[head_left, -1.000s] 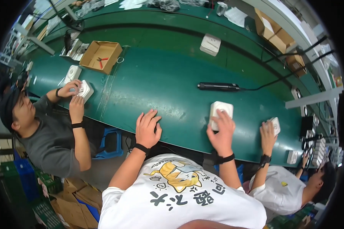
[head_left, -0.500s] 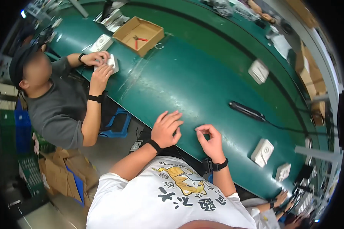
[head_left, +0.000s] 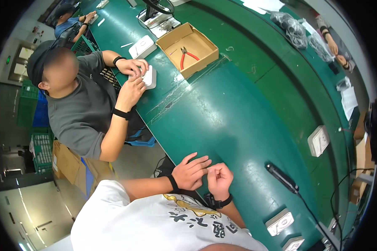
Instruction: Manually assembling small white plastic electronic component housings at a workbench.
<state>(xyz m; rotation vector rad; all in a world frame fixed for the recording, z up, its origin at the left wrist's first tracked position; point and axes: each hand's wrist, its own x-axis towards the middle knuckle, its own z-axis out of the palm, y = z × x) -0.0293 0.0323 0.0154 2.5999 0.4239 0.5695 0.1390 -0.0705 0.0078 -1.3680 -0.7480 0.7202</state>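
My left hand [head_left: 190, 172] hangs over the near edge of the green table [head_left: 238, 125], palm down, fingers stretched out and slightly apart. Right beside its fingertips is my right hand [head_left: 219, 180], fingers curled in and thumb against them. The two hands meet or nearly touch; I cannot tell which. Whatever the right hand's curled fingers may hold is hidden. Nothing shows in the left hand. Further right on the table lies a black rod-shaped device [head_left: 282, 177] with a cable. Beyond it to the near right is a white box [head_left: 280, 222] with a round print.
At my left a co-worker [head_left: 77, 100] handles a white box [head_left: 149, 78]. An open cardboard box [head_left: 201, 61] with red-handled pliers [head_left: 187, 57] stands farther up the table, near another white box [head_left: 143, 47]. More white boxes [head_left: 318, 141] lie to the right.
My view has swung left, so the co-worker and cardboard box appear larger and further right. My hands have come together, and the right hand's fingers have curled closed.
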